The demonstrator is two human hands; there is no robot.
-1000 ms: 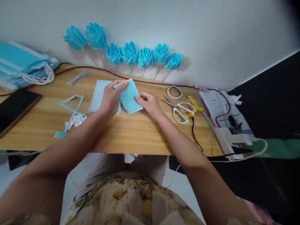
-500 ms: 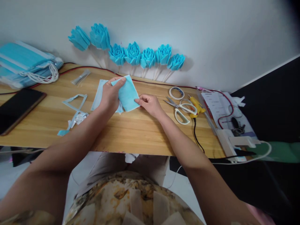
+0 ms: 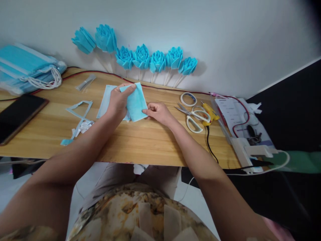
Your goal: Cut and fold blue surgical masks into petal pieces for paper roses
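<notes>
My left hand (image 3: 117, 102) pinches the upper left part of a blue rectangular sheet (image 3: 136, 102), thumb on top near its top edge. My right hand (image 3: 158, 112) grips the sheet's lower right corner with curled fingers. The sheet is held just above the wooden table (image 3: 140, 140), tilted. Under it lies a paler blue sheet (image 3: 105, 100), partly hidden by my left hand.
Several blue paper roses (image 3: 150, 60) lean on the wall. White scissors (image 3: 194, 117), a yellow glue gun (image 3: 210, 113) and a tape roll (image 3: 188, 99) lie to the right. Blue scraps (image 3: 77, 117), a phone (image 3: 17, 115) and stacked face masks (image 3: 27, 68) are at left.
The blue sheet has turned slightly more upright and narrower between my hands. My right hand has shifted a little left along its lower edge.
</notes>
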